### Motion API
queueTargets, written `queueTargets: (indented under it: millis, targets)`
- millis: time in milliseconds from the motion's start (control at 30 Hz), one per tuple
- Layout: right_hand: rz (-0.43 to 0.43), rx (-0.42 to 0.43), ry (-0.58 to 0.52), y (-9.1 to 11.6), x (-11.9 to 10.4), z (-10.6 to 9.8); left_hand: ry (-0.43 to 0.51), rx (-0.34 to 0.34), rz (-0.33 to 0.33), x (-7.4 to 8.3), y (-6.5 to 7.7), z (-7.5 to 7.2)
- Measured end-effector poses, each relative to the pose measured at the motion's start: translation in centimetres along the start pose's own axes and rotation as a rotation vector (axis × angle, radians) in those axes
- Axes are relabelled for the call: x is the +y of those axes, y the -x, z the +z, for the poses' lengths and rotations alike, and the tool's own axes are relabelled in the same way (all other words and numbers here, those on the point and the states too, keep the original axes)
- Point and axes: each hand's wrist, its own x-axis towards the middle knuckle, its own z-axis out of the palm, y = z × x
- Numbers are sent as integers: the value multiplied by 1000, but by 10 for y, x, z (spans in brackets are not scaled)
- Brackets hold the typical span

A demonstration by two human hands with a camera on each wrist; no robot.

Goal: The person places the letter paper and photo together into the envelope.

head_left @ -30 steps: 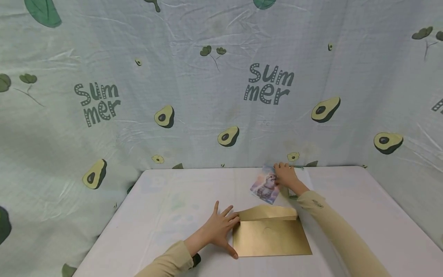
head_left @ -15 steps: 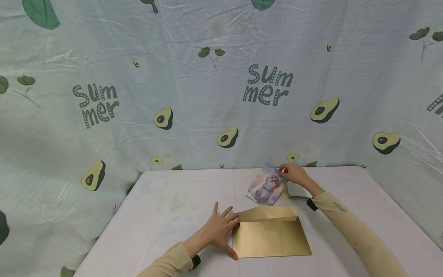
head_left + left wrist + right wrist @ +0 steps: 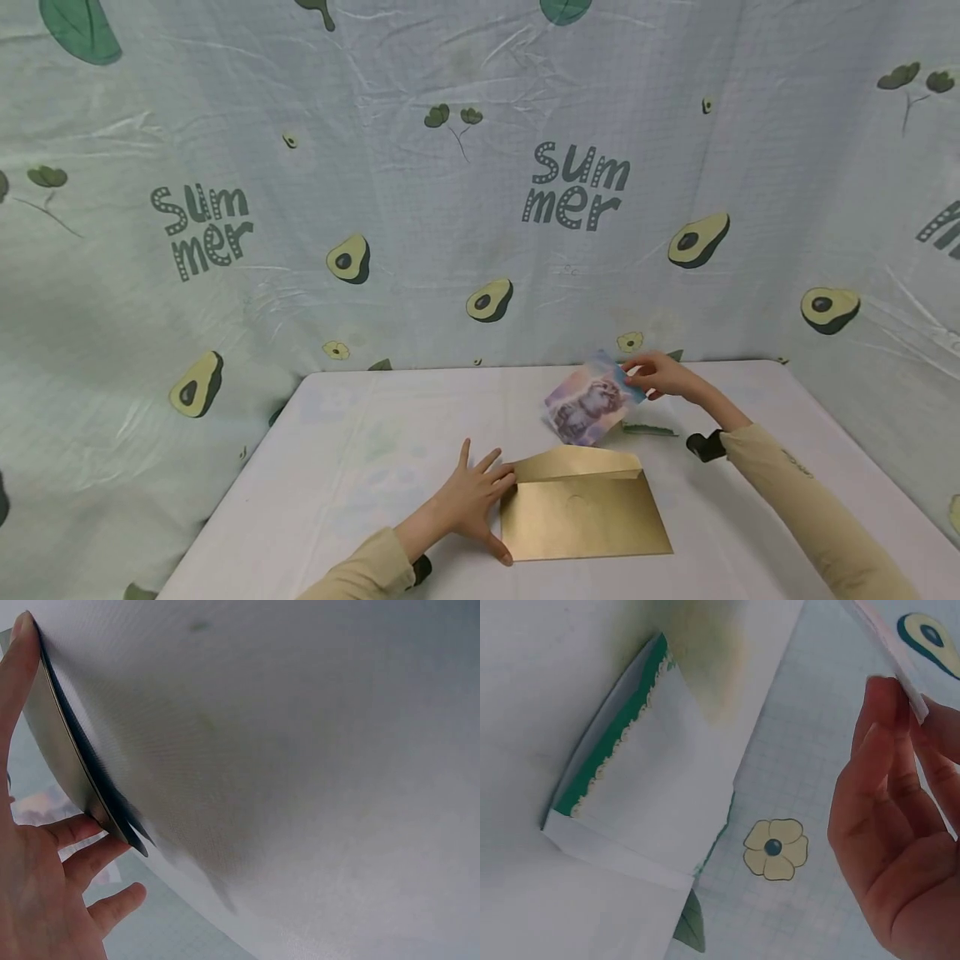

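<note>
A picture card [image 3: 588, 408] with a fluffy kitten on a pink and blue background is tilted up near the table's back edge. My right hand [image 3: 669, 377] pinches its upper right edge between thumb and fingers; the right wrist view catches only the card's thin pale edge [image 3: 889, 646]. In front lies a gold envelope [image 3: 588, 518], its flap folded back away from me. Along its left side my left hand [image 3: 472, 502] spreads its fingers, thumb at the near corner and fingertips at the flap end. The left wrist view shows this hand touching the envelope's edge [image 3: 64, 750].
Right of the kitten card is a white folded paper item [image 3: 649, 765] with a green, scalloped trim, close to the back edge of the white table [image 3: 375, 467]. Behind the table hangs a cloth [image 3: 420, 208] printed with avocados and "summer".
My right hand has drawn back to the right, lifting and turning the kitten card off the green-trimmed paper item's side. My left hand and the envelope have stayed put.
</note>
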Motion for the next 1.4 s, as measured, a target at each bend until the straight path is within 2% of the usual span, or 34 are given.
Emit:
queueTargets:
  millis: [267,600,1033,1400]
  targets:
    - [34,-44,-163,17,6,-6,5,7,-5,0,1,2]
    - [41,-95,-266,26,5,0,8,7,-8,-1,1,-1]
    - [22,-185,-270,31,19,21,9,36,-6,0,1,0]
    - [17,-190,-208,35,27,32,6,36,-13,1,3,1]
